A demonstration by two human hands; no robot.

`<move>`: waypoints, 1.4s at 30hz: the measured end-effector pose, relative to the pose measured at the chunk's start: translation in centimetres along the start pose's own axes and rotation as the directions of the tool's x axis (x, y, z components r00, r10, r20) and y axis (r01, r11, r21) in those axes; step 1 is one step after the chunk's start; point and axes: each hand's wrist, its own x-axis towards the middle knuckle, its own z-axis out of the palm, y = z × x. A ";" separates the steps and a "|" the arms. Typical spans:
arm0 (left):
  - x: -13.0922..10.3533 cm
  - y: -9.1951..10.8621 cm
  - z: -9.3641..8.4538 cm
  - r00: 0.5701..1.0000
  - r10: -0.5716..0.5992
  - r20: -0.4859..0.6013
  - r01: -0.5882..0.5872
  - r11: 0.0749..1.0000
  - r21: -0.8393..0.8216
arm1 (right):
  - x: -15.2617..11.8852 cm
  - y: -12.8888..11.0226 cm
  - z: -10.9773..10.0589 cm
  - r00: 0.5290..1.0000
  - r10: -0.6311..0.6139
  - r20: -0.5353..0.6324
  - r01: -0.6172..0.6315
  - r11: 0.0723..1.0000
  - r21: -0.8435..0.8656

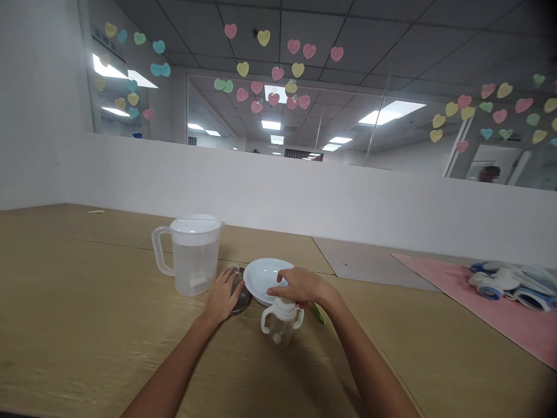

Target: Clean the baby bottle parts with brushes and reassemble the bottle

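My right hand (300,284) is closed around the top of a clear baby bottle (281,331) with two white side handles; the very top is hidden under the fingers. A small pale piece shows low inside the bottle. My left hand (221,296) lies with fingers spread on a dark, round, shiny dish or lid (242,299), which it partly covers. Just beyond the bottle is a white plate (263,268), its near right part hidden by my right hand. Left of the plate stands a translucent plastic pitcher (195,264) with a white lid and handle.
A slim green object (318,314) lies partly behind my right forearm. On the right, a pink cloth (470,305) carries a heap of white and blue items (516,287). The tan table (108,325) ends at a white wall (282,188) below windows with heart-shaped notes.
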 end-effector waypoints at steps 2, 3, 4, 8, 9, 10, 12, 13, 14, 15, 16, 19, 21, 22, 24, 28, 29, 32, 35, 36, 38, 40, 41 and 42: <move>0.0 0.4 -0.5 1.000 0.002 -0.016 -0.001 1.000 0.018 | 0.0 0.0 0.0 1.000 0.000 -0.001 0.000 1.000 0.000; 0.1 0.6 -0.7 1.000 -0.008 -0.020 0.009 0.999 0.035 | 0.0 0.0 0.0 1.000 0.000 -0.002 0.000 1.000 0.003; 0.1 0.8 -0.9 0.999 -0.027 -0.023 0.028 0.998 0.056 | 0.0 0.0 0.0 1.000 0.000 -0.003 0.000 1.000 0.009; 0.2 1.0 -1.2 0.991 -0.132 -0.028 0.135 0.984 0.113 | -0.1 0.0 0.0 1.000 0.000 -0.013 0.001 0.999 0.036; 0.2 1.0 -1.2 0.987 -0.158 -0.019 0.159 0.980 0.115 | -0.1 0.0 0.0 1.000 0.001 -0.013 0.000 0.999 0.037; 0.2 0.9 -1.1 0.983 -0.183 -0.004 0.183 0.977 0.113 | -0.2 0.0 0.0 1.000 0.001 -0.012 0.000 0.999 0.036; 0.2 0.8 -1.1 0.973 -0.230 0.028 0.227 0.969 0.098 | -0.2 -0.1 -0.1 1.000 -0.003 -0.005 0.003 1.000 0.028; 0.2 0.7 -1.1 0.968 -0.249 0.037 0.245 0.966 0.086 | -0.2 -0.1 -0.1 1.000 -0.004 -0.001 0.004 1.000 0.026; 0.2 0.6 -1.1 0.964 -0.263 0.038 0.260 0.963 0.071 | -0.2 -0.1 -0.1 1.000 -0.005 0.001 0.005 1.000 0.026; 0.2 0.6 -1.1 0.962 -0.272 0.028 0.270 0.961 0.057 | -0.2 -0.1 -0.1 1.000 -0.005 0.001 0.005 1.000 0.027; 0.3 0.6 -1.1 0.961 -0.276 0.011 0.275 0.960 0.045 | -0.2 0.0 -0.1 1.000 -0.003 0.001 0.003 0.999 0.032; 0.3 0.9 -1.2 0.963 -0.269 -0.032 0.270 0.962 0.030 | -0.2 0.1 -0.1 1.000 0.000 -0.005 0.000 0.999 0.043; 0.3 1.0 -1.2 0.971 -0.241 -0.005 0.241 0.970 0.034 | -0.1 0.1 0.0 1.000 0.005 -0.001 -0.005 0.999 0.050; 0.3 1.0 -1.2 0.974 -0.224 0.022 0.223 0.974 0.034 | -0.1 0.2 0.0 1.000 0.010 0.003 -0.010 0.998 0.055; 0.2 1.0 -1.1 0.976 -0.205 0.074 0.204 0.979 0.029 | -0.1 0.2 0.1 1.000 0.019 0.010 -0.019 0.998 0.063; 0.2 0.7 -0.9 0.962 -0.271 0.027 0.271 0.962 -0.016 | -0.1 0.0 -0.1 1.000 0.021 0.008 -0.022 0.999 0.050; 0.2 0.7 -1.0 0.960 -0.279 -0.032 0.278 0.960 -0.046 | -0.2 0.0 -0.2 1.000 0.012 -0.012 -0.012 0.999 0.034; 0.4 1.2 -1.5 0.926 -0.261 -0.272 0.219 0.960 -0.173 | -0.1 -0.2 -0.3 0.990 -0.041 -0.135 0.039 0.999 -0.017; 0.3 2.6 -2.2 0.893 -0.180 -0.413 0.070 0.961 -0.268 | 0.0 -0.4 -0.2 0.943 -0.117 -0.311 0.125 0.992 0.006; 0.2 3.2 -2.4 0.892 -0.132 -0.432 0.006 0.960 -0.281 | 0.1 -0.5 -0.1 0.915 -0.158 -0.371 0.180 0.983 0.026; -0.2 4.3 -2.5 0.892 -0.014 -0.452 -0.128 0.951 -0.281 | 0.2 -0.7 0.1 0.848 -0.286 -0.446 0.339 0.940 0.041; -0.7 5.2 -2.3 0.880 0.104 -0.463 -0.252 0.930 -0.269 | 0.4 -0.9 0.4 0.790 -0.426 -0.441 0.491 0.870 0.039; -0.9 5.4 -2.2 0.870 0.149 -0.471 -0.301 0.915 -0.267 | 0.5 -1.0 0.5 0.772 -0.474 -0.425 0.539 0.841 0.041; -1.0 5.7 -2.0 0.859 0.180 -0.479 -0.339 0.902 -0.268 | 0.6 -1.1 0.6 0.762 -0.500 -0.410 0.566 0.823 0.047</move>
